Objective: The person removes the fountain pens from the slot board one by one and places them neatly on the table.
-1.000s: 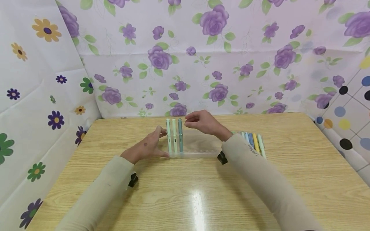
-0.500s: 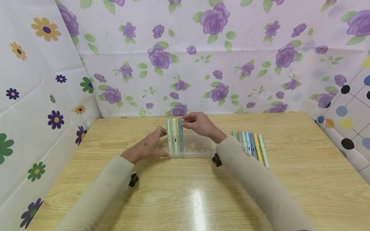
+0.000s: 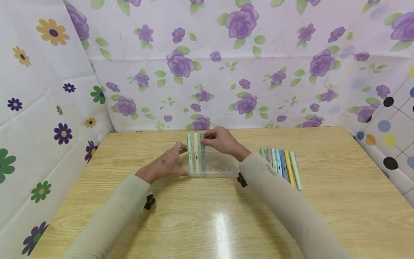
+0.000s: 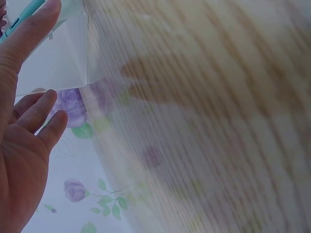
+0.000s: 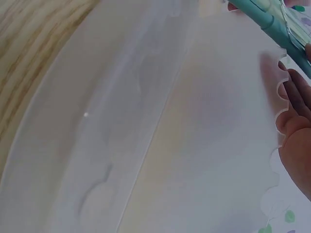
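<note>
In the head view a clear plastic pen stand (image 3: 223, 173) stands on the table, three capped pens upright at its left end: a pale green pen (image 3: 190, 156), a pale yellow pen (image 3: 196, 154) and a teal pen (image 3: 203, 158). My right hand (image 3: 223, 142) pinches the teal pen near its top; the right wrist view shows fingers of the right hand (image 5: 299, 141) behind the stand's scalloped edge and by the teal pen (image 5: 265, 20). My left hand (image 3: 165, 163) holds the stand's left end, thumb in front and fingers behind. The left wrist view shows that hand (image 4: 24, 141) beside the clear panel (image 4: 60, 58).
Right of the stand, several pens (image 3: 283, 165) in green, mauve, blue and yellow lie side by side on the wooden table (image 3: 194, 216). A floral cloth (image 3: 220, 86) hangs behind the table's far edge. Patterned sheets flank it left and right.
My right hand has moved a little left and down onto the top of the teal pen, which it now pinches. More of the pen row shows. The left hand stays at the stand.
</note>
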Tool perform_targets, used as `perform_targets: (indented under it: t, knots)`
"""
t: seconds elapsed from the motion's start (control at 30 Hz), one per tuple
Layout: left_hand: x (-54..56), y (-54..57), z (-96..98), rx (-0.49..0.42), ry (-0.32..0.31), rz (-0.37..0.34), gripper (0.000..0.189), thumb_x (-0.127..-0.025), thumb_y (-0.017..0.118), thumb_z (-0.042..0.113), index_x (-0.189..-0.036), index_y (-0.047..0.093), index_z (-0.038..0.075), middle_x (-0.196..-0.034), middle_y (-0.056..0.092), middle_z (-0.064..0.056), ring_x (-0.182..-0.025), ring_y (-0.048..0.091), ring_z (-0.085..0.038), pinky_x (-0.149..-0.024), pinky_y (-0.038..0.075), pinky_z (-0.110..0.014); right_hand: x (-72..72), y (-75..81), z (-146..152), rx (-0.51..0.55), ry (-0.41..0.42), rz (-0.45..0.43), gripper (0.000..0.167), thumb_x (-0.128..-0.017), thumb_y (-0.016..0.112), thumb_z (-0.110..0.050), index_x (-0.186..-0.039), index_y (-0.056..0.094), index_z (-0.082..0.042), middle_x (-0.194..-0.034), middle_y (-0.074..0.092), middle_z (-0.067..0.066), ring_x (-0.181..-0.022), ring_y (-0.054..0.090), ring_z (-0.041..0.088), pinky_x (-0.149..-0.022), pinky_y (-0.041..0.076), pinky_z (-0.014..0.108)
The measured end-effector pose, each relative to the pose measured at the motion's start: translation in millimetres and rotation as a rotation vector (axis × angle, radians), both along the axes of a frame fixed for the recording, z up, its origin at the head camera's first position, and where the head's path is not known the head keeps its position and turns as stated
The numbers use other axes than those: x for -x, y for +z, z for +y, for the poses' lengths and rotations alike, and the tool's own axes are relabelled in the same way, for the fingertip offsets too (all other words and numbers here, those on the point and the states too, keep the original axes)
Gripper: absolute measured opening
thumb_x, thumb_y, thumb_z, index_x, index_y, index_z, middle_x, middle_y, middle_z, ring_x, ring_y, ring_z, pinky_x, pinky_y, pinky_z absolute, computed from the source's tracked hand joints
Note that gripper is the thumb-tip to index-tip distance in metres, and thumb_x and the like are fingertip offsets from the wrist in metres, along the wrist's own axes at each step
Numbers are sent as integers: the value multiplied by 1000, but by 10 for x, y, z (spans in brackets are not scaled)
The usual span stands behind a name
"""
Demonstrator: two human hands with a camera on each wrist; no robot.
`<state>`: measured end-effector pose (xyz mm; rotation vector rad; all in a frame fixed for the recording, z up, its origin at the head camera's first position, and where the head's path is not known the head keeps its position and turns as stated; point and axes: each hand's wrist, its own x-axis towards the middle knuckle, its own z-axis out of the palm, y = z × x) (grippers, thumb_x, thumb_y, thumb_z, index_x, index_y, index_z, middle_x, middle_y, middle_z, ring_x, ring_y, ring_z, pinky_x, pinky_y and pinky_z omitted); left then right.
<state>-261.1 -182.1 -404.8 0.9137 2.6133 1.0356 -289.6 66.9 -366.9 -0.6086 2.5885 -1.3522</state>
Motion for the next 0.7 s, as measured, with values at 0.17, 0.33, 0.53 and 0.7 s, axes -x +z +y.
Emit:
perform_targets:
  t: [0.17, 0.33, 0.53, 0.7]
  knots:
    - [5, 7, 17, 9, 0, 3, 78, -73, 91, 19, -122, 33, -1, -148, 40, -20, -139, 41, -37, -114, 32, -50, -1, -19, 14, -7, 1, 30, 27, -98, 66, -28, -113, 74, -6, -108, 69, 6, -94, 66, 20, -82, 55, 38]
    - [-2, 17, 23, 4, -5, 16, 79, -73, 91, 19, -124, 33, 0, -148, 40, -20, -139, 41, -37, -114, 33, -50, -9, -31, 21, 10, -13, 35, 26, -98, 67, -30, -109, 76, -8, -107, 69, 5, -95, 66, 19, -83, 55, 38]
    - [7, 19, 22, -14, -7, 12, 79, -73, 91, 18, -124, 34, 1, -147, 41, -19, -139, 41, -37, -114, 33, -49, -12, -49, 30, 24, -26, 35, 30, -97, 67, -33, -112, 75, -8, -112, 68, 6, -101, 65, 20, -86, 55, 38]
    - [0, 17, 19, -2, -6, 0, 80, -74, 91, 18, -126, 32, 2, -148, 40, -18, -140, 40, -37, -114, 32, -50, -12, -72, 32, 24, -22, 44, 30, -97, 68, -32, -113, 75, -8, -114, 68, 6, -102, 65, 21, -87, 55, 39]
